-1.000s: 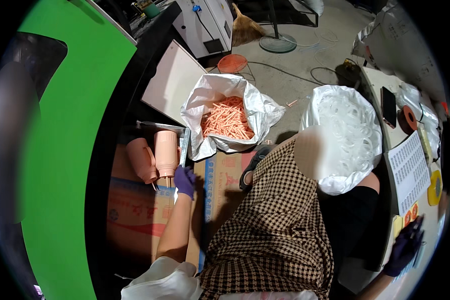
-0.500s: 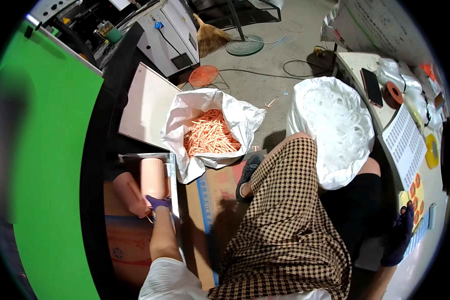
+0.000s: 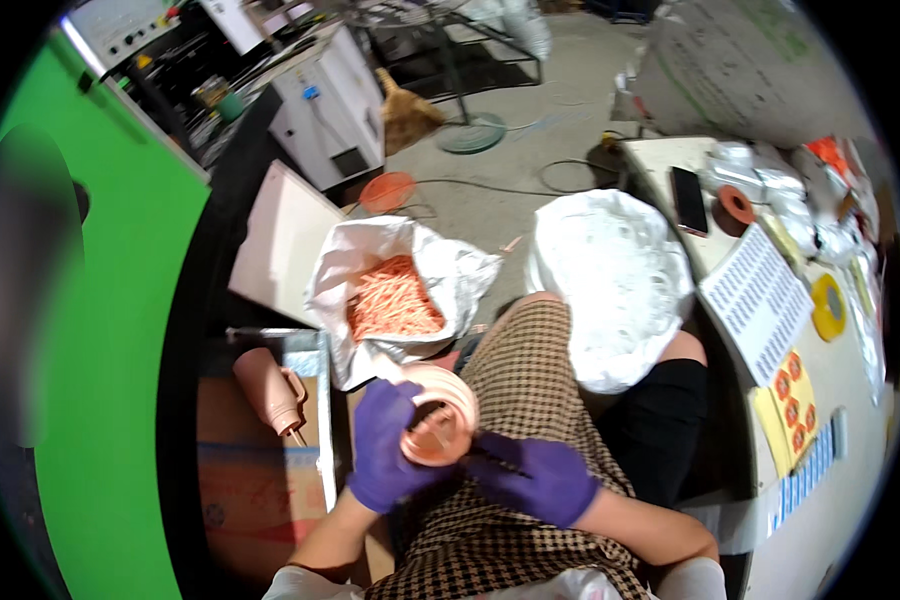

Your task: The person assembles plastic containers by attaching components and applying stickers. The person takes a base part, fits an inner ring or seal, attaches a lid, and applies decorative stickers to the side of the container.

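Note:
A round pink plastic container [image 3: 440,415] is tilted in front of my lap, its open mouth facing up toward me. My left hand [image 3: 388,450], in a purple glove, is closed around its left side. Close against its lower right side is my right hand [image 3: 540,478], also gloved in purple. The right fingers are bent and drawn together; whatever they pinch is too small or blurred to make out. To the left, a pink plastic jug [image 3: 267,388] with a handle lies in an open box with a metal rim [image 3: 325,420].
A white sack [image 3: 470,270] holds thin orange-pink pieces; another white sack [image 3: 560,270] holds clear rings. On the right table [image 3: 660,160] are a phone [image 3: 688,200], a printed sheet [image 3: 755,300], a yellow tape roll [image 3: 828,308] and yellow paper with round orange stickers [image 3: 792,410].
My left hand has lifted the pink container from the box to my lap. My right hand has come from the sticker paper on the table to the container. The view has shifted.

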A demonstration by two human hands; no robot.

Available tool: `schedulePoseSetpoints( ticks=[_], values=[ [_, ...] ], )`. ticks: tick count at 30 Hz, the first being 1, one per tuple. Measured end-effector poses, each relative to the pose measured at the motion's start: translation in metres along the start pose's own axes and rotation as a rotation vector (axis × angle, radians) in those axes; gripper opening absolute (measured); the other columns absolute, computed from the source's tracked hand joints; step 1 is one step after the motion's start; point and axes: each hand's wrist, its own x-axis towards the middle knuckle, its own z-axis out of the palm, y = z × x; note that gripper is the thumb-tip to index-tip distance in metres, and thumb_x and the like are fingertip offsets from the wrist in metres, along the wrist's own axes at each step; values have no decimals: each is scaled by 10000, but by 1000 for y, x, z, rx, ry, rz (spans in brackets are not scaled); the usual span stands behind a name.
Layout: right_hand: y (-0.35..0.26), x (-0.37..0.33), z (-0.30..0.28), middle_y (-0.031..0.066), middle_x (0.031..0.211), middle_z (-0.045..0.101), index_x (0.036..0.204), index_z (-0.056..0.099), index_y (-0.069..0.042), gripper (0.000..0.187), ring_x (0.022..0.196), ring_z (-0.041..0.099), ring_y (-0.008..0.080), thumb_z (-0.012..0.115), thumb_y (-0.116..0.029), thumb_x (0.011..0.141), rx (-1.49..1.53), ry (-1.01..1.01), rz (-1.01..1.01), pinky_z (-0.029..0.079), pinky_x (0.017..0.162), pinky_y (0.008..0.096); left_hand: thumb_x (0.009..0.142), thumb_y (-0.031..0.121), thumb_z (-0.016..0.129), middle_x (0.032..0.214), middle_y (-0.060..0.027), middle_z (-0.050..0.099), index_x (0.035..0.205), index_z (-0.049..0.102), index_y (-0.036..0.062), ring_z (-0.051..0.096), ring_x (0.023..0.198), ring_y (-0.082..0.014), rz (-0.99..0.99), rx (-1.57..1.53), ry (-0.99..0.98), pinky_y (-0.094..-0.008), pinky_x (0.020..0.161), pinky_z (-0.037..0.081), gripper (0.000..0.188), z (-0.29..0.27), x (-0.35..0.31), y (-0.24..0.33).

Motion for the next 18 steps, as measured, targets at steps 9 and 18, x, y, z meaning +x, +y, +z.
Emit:
schedulePoseSetpoints(
  ticks=[9, 18],
  values=[
    [46, -29, 46, 145, 870, 686, 1235, 599, -209, 349, 679, 683, 353, 634, -350, 917, 91, -113, 372, 522, 544, 460, 649, 324, 866, 1178, -163, 622, 1110, 653, 41, 621, 1067, -385, 157, -18, -84, -524, 982, 461, 582, 71, 0, 28],
    [85, 77, -18, 203, 1396, 545, 1441, 508, -203, 618, 1055, 661, 367, 726, -311, 872, -111, 56, -14, 575, 823, 420, 686, 141, 866, 1230, -122, 625, 1429, 425, 3, 616, 1137, -264, -186, -297, 258, -369, 1034, 465, 875, 47, 93, -148]
  ],
)
